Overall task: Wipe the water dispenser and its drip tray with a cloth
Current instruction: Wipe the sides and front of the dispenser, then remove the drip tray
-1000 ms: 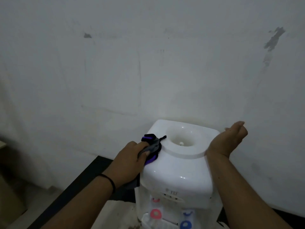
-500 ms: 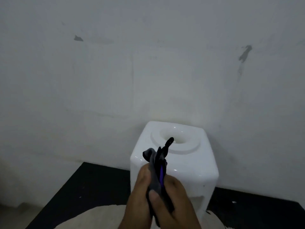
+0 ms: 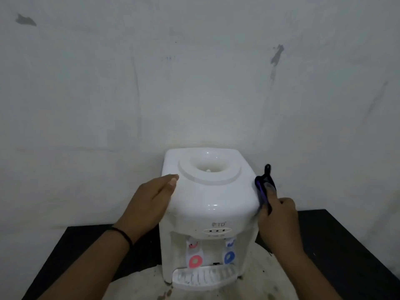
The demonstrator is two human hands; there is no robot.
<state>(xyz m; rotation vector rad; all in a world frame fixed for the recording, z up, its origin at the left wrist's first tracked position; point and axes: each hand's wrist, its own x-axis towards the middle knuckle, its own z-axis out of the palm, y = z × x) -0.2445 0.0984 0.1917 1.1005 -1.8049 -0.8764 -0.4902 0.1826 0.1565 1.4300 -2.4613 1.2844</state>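
Against a stained white wall (image 3: 194, 72), the water dispenser (image 3: 207, 204) stands on a black table (image 3: 337, 245). My left hand (image 3: 149, 204) rests flat on its left side; my right hand (image 3: 279, 215) presses the gripped cloth (image 3: 263, 187) against its right side. Nearest me, the drip tray (image 3: 203, 278) juts out below.

Place: looking like a plain room in a home or small office; which one cannot be told.
Evidence: a small white water dispenser (image 3: 207, 213) is sitting on a dark tabletop (image 3: 337, 252) against a bare, stained white wall (image 3: 194, 83).
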